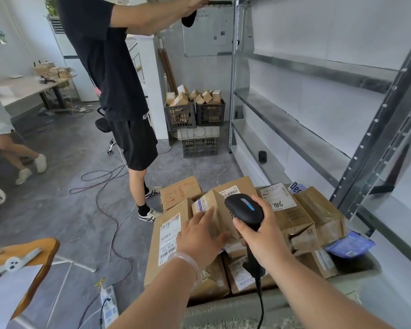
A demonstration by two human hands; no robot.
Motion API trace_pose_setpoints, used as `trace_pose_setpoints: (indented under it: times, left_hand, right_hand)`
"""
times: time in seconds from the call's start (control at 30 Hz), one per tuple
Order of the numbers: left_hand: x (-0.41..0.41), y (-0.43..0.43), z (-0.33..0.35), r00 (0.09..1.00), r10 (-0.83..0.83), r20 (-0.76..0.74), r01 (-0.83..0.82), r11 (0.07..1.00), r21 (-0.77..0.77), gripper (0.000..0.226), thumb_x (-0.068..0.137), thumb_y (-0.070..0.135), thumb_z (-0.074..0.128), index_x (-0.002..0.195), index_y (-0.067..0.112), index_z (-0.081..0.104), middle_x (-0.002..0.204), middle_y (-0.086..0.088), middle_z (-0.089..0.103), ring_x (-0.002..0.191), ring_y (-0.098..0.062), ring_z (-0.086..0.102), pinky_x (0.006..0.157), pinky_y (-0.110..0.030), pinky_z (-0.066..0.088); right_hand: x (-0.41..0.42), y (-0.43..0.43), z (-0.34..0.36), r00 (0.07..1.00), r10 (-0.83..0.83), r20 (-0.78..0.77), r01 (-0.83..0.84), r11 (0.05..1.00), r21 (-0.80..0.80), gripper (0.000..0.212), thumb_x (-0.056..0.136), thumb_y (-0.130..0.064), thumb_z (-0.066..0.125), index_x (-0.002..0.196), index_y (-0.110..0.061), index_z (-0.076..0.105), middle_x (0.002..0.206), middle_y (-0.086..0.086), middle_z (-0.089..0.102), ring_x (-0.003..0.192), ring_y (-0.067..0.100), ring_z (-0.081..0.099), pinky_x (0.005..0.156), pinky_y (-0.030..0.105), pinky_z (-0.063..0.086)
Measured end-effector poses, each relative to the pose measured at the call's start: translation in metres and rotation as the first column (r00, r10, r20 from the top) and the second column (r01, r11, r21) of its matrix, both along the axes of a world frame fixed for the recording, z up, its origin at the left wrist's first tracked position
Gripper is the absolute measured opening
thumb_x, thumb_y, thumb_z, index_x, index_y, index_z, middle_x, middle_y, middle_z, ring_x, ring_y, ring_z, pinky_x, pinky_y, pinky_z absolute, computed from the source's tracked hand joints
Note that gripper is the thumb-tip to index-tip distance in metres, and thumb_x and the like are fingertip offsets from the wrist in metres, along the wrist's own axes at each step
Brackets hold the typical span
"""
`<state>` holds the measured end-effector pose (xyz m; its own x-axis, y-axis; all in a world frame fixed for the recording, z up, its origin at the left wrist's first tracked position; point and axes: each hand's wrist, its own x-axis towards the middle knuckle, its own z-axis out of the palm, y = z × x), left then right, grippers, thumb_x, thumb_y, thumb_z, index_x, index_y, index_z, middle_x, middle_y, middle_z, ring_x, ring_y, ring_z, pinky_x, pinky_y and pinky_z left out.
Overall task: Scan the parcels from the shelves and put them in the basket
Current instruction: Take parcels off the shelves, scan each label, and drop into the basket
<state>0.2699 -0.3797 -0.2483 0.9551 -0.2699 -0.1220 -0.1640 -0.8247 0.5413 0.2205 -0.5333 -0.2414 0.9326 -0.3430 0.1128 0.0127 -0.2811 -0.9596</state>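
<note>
A grey basket in front of me is heaped with several cardboard parcels. My right hand is shut on a black barcode scanner, whose head points forward over the pile. My left hand lies flat with its fingers spread against a small tilted brown parcel on top of the heap. A large labelled box stands on edge at the basket's left side. The metal shelves on the right hold only a small black object.
A person in black stands just left of the basket and reaches up high. Cables trail over the floor. Dark crates of small boxes stand against the far wall. A blue pouch lies at the basket's right. A wooden seat sits at lower left.
</note>
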Motion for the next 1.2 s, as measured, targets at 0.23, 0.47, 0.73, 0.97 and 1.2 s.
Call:
trace_pose_setpoints:
  times: [0.23, 0.47, 0.73, 0.97, 1.2]
  left_hand:
    - [-0.005, -0.001, 0.007, 0.999, -0.012, 0.052, 0.011, 1.000, 0.010, 0.083, 0.089, 0.066, 0.051, 0.155, 0.044, 0.007, 0.165, 0.007, 0.011, 0.152, -0.024, 0.011, 0.122, -0.047, 0.020]
    - [-0.017, -0.042, 0.024, 0.956, -0.165, 0.243, 0.156, 0.986, 0.056, 0.083, 0.090, 0.062, 0.052, 0.156, 0.040, 0.005, 0.165, 0.005, 0.012, 0.152, -0.020, 0.009, 0.124, -0.044, 0.010]
    - [-0.081, -0.145, 0.050, 0.863, -0.395, 0.316, 0.412, 0.911, 0.014, 0.080, 0.092, 0.061, 0.050, 0.156, 0.041, 0.007, 0.166, 0.008, 0.007, 0.152, -0.017, 0.003, 0.123, -0.040, 0.001]
    - [-0.195, -0.253, 0.053, 0.658, -0.666, 0.351, 0.695, 0.716, 0.057, 0.082, 0.092, 0.065, 0.046, 0.157, 0.039, 0.005, 0.166, 0.006, 0.010, 0.152, -0.017, 0.006, 0.124, -0.042, 0.009]
    - [-0.371, -0.345, 0.047, 0.400, -0.847, 0.351, 0.892, 0.448, 0.063, 0.082, 0.090, 0.068, 0.047, 0.156, 0.040, 0.007, 0.165, 0.004, 0.017, 0.151, -0.019, 0.014, 0.122, -0.046, 0.018]
  right_hand:
    - [-0.013, -0.002, 0.004, 1.000, -0.022, 0.013, 0.022, 0.998, -0.055, 0.065, 0.082, -0.030, 0.075, 0.126, -0.050, 0.031, 0.117, -0.026, 0.047, 0.101, -0.007, 0.055, 0.082, 0.011, 0.045]
    - [-0.049, -0.036, 0.010, 0.987, -0.159, 0.030, 0.161, 0.985, -0.061, 0.067, 0.081, -0.028, 0.076, 0.131, -0.046, 0.035, 0.125, -0.018, 0.050, 0.108, -0.001, 0.057, 0.085, 0.010, 0.045]
    - [-0.154, -0.109, 0.029, 0.881, -0.455, 0.129, 0.464, 0.884, -0.059, 0.067, 0.080, -0.020, 0.078, 0.120, -0.054, 0.037, 0.118, -0.027, 0.053, 0.099, -0.011, 0.058, 0.082, 0.008, 0.046]
    - [-0.305, -0.168, 0.034, 0.696, -0.707, 0.127, 0.715, 0.699, -0.025, 0.065, 0.082, -0.018, 0.075, 0.112, -0.062, 0.037, 0.104, -0.035, 0.056, 0.086, 0.007, 0.064, 0.078, 0.038, 0.057]
    - [-0.498, -0.209, 0.040, 0.433, -0.896, 0.102, 0.900, 0.435, -0.005, 0.062, 0.085, -0.020, 0.072, 0.128, -0.047, 0.037, 0.116, -0.024, 0.057, 0.095, 0.011, 0.063, 0.073, 0.016, 0.049]
